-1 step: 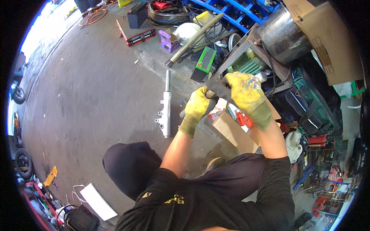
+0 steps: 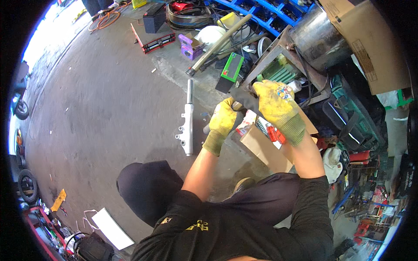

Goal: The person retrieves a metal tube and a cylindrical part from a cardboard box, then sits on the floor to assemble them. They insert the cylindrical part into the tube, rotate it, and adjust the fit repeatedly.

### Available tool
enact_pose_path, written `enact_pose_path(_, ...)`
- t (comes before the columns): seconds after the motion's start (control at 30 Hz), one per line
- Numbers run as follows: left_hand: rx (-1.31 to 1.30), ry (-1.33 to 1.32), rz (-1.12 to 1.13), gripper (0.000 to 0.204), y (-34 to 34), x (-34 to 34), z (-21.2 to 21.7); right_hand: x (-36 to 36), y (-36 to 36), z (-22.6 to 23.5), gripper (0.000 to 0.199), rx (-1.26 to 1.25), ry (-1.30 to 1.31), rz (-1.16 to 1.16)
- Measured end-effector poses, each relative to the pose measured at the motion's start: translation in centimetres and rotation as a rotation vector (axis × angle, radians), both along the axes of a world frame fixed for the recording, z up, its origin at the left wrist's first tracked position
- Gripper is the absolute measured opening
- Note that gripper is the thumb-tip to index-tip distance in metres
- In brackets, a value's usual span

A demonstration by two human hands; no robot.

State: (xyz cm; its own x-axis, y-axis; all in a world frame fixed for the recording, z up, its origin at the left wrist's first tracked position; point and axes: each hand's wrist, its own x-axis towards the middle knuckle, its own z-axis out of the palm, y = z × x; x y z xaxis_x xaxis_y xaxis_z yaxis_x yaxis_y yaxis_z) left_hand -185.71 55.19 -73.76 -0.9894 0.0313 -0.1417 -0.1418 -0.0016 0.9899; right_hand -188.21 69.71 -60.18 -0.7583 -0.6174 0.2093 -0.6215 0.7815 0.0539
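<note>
Both my hands wear yellow gloves with dark-coated fingers and olive cuffs. My left hand point(image 2: 222, 118) is closed round a tube-like part, whose rounded grey end point(image 2: 206, 129) sticks out beside the palm. A short tan piece point(image 2: 237, 105) shows between the hands. Up and to the right, my right hand point(image 2: 278, 103) is curled closed at the part's other end; its dark fingers blur together and hide what they grip. On the floor left of my hands lies a silver fork leg point(image 2: 187, 128). Below my right hand stands an open cardboard box point(image 2: 263, 145) with a coil spring point(image 2: 261, 126) and red packets point(image 2: 276, 134).
A green-topped battery point(image 2: 231, 69), a long tan tube point(image 2: 222, 45) and a purple box point(image 2: 190, 47) lie ahead. To the right are a metal stand point(image 2: 267, 58), a steel cylinder point(image 2: 320, 41) and a dark green bag point(image 2: 357, 115). A white panel point(image 2: 112, 228) lies lower left.
My left hand has turned very slightly and my right fingers have shifted a little. Everything else stays in place.
</note>
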Motion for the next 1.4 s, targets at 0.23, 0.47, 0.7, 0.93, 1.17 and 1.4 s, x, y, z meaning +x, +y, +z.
enact_pose_path(0.23,-0.014,0.216,0.092,0.024,0.0,-0.7,-4.7,0.8,1.1,0.3,0.046,-0.196,-0.041,0.167)
enact_pose_path(0.47,0.012,0.045,-0.007,0.035,-1.2,-0.1,-2.5,0.2,-3.9,1.5,0.041,0.036,-0.378,-0.175)
enact_pose_path(0.7,-0.082,0.059,0.015,0.035,-0.7,0.0,-0.8,-1.4,-0.3,-0.9,0.032,-0.316,-0.233,0.303)
enact_pose_path(0.93,-0.14,0.029,0.022,0.04,-0.6,-0.9,-3.1,0.4,-1.8,0.9,0.03,-0.404,-0.099,0.254)
enact_pose_path(1.17,-0.124,0.064,0.009,0.04,-0.5,-0.3,-4.2,-0.1,-3.0,1.7,0.038,-0.188,-0.318,0.075)
enact_pose_path(1.4,-0.215,0.366,0.011,0.028,0.2,-1.3,-5.2,-0.3,1.5,-0.9,0.047,-0.012,0.024,0.155)
